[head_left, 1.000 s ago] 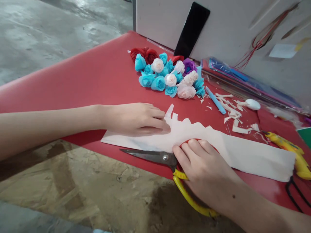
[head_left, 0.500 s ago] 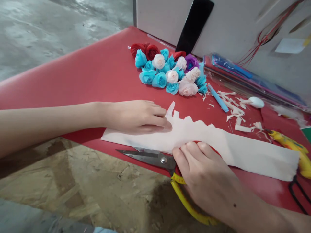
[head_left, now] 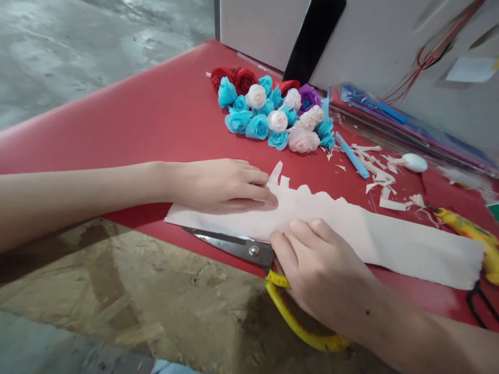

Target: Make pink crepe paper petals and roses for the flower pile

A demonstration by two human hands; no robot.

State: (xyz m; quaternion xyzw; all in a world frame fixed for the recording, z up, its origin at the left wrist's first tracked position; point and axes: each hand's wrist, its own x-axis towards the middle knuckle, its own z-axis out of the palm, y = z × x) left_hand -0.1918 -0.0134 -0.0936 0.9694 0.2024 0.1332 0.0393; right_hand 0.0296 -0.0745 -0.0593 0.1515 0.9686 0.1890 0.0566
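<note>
Left hand (head_left: 226,187): fingers nearly straight and close together, palm down on a pale crepe-like strip (head_left: 312,223) — smooth below, scalloped above — lying across the glossy red tabletop (head_left: 156,130). Right hand (head_left: 323,270): fingers curled around the yellow-handled metal scissors (head_left: 253,250), at the strip's lower edge. Behind: ruffled, rosette-shaped flowers (head_left: 257,126); clear plastic sleeves (head_left: 413,130) containing blue and pink sheets.
</note>
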